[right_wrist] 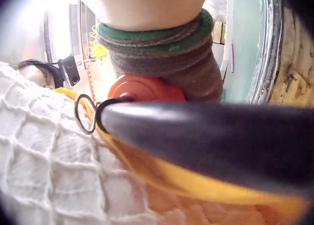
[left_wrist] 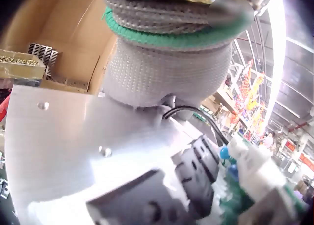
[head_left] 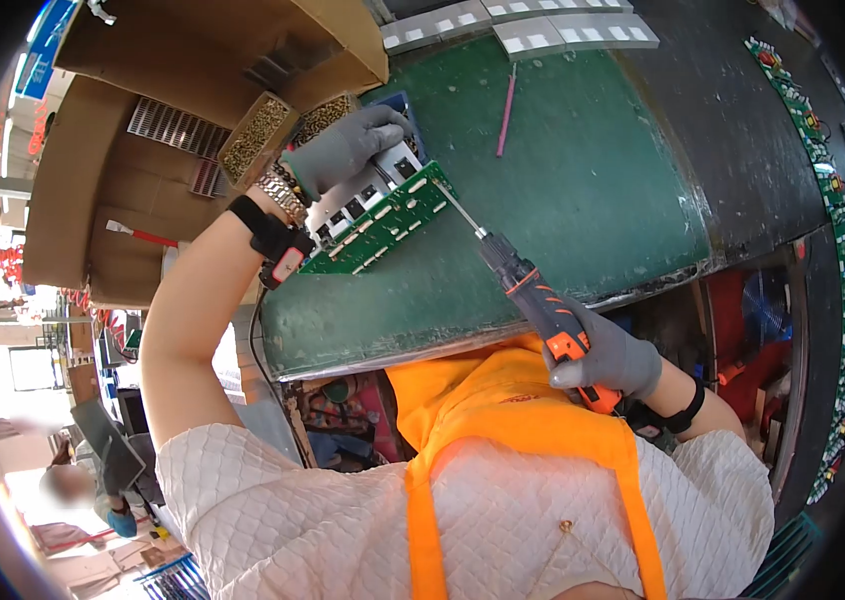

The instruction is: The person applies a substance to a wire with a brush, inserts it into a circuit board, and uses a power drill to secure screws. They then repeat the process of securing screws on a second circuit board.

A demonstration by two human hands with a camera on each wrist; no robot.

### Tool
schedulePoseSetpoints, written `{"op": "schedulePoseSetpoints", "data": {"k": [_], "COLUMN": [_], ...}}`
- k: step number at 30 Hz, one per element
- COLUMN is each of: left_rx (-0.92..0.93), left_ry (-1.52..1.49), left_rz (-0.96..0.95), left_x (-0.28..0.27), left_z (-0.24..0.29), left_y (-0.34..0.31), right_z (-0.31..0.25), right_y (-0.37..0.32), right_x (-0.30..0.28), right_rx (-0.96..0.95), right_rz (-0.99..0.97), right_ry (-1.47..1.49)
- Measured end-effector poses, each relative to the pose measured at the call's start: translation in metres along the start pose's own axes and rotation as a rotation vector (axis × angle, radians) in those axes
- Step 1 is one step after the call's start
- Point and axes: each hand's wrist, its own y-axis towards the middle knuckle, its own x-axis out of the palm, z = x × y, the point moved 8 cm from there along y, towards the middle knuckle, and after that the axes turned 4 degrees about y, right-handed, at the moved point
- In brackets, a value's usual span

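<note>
A green circuit board [head_left: 383,230] is tilted up on its edge over the green work mat [head_left: 563,190], with a silvery metal plate [left_wrist: 54,136] along it. Black components [left_wrist: 147,200] sit against that plate. My gloved left hand [head_left: 338,155] grips the board and plate assembly from its far side; in the left wrist view its fingers are mostly hidden behind the plate. In my gloved right hand [head_left: 613,355] is a black and orange power screwdriver [head_left: 533,295], held by its handle. Its long bit [head_left: 463,212] points at the board's upper right corner, the tip right by the edge.
Beside my left hand stand an open bin of brass-coloured screws [head_left: 261,135] and another screw bin [head_left: 328,115], before a large cardboard box [head_left: 213,45]. A pink stick [head_left: 508,110] lies on the mat. Grey labelled blocks [head_left: 573,35] line the back; circuit boards [head_left: 828,190] run down the right.
</note>
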Motion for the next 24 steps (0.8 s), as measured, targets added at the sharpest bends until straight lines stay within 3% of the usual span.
{"op": "schedulePoseSetpoints", "data": {"k": [7,10,14,24], "left_rx": [-0.151,-0.149,-0.142,-0.041], "left_ry": [-0.087,0.063,-0.033,0.166], "left_rz": [0.137,0.139,0.147,0.046], "left_x": [0.001,-0.001,-0.001,-0.007], "left_z": [-0.014,-0.016,-0.016,-0.010], "left_y": [-0.001,0.002,-0.001,0.006], "right_z": [0.001,0.002,0.002,0.003], "right_y": [0.001,-0.001,0.002,0.001], "right_x": [0.002,0.002,0.004,-0.003], "right_rx": [0.008,0.036,0.006,-0.008], "right_rz": [-0.003,0.013,-0.019,0.022], "right_ry": [-0.022,-0.007,-0.008,-0.069]}}
